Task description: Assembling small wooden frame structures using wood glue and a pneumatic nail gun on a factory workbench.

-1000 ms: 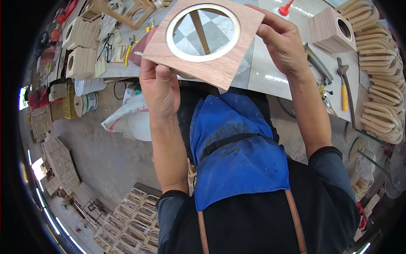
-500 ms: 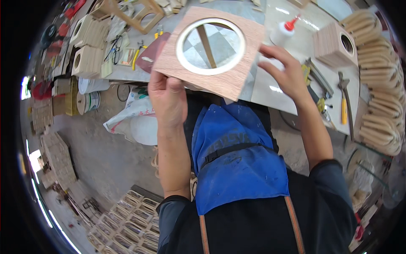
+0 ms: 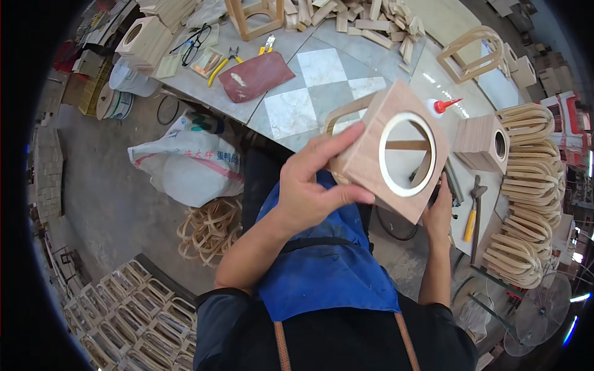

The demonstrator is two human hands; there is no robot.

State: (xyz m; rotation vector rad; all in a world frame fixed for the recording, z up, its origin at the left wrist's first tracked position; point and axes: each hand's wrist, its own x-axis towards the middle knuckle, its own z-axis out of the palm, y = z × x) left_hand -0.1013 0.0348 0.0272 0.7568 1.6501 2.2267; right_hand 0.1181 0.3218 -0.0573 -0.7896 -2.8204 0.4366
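Left hand [image 3: 312,185]: thumb and fingers parted, gripping a square, pale pinkish wooden panel [image 3: 370,162] with a white-rimmed round opening, tilted above the desk [image 3: 337,99] edge; best steadied by its edges, thumb clear of the rim. Right hand [image 3: 440,210]: partly behind panel, grip indeterminable. White, red-nozzled bottle [image 3: 440,106]: on desk, contents unseen. White woven sack [image 3: 192,164]: on floor [image 3: 142,216], contents hidden. White plastic bucket [image 3: 131,79]: farther left, contents unseen.

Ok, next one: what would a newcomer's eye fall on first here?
First, the square wooden piece with a white ring around its round hole, held in the left hand just right of the picture's middle. Next, the bright blue apron below it, and the long row of bent-wood loops curving down the picture's right side.
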